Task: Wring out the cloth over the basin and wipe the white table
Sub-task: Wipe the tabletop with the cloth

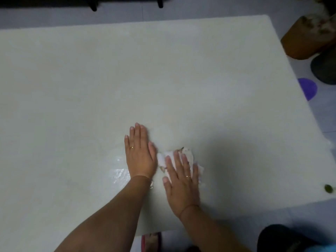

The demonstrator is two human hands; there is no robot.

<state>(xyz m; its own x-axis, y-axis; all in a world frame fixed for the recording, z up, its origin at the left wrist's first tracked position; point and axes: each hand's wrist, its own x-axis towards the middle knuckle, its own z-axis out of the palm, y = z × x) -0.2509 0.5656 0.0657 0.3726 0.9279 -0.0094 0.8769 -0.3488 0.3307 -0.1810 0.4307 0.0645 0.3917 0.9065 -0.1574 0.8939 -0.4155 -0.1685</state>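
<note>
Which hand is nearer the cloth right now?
Right. The right hand lies flat on top of the cloth, pressing it to the white table. The left hand rests flat on the table beside the cloth's left edge.

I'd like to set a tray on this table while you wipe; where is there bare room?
The white table is bare across its far half and whole left side. The crowded spot is near the front edge: the left hand lies flat beside the cloth under the right hand. A small green object sits by the right edge.
</note>
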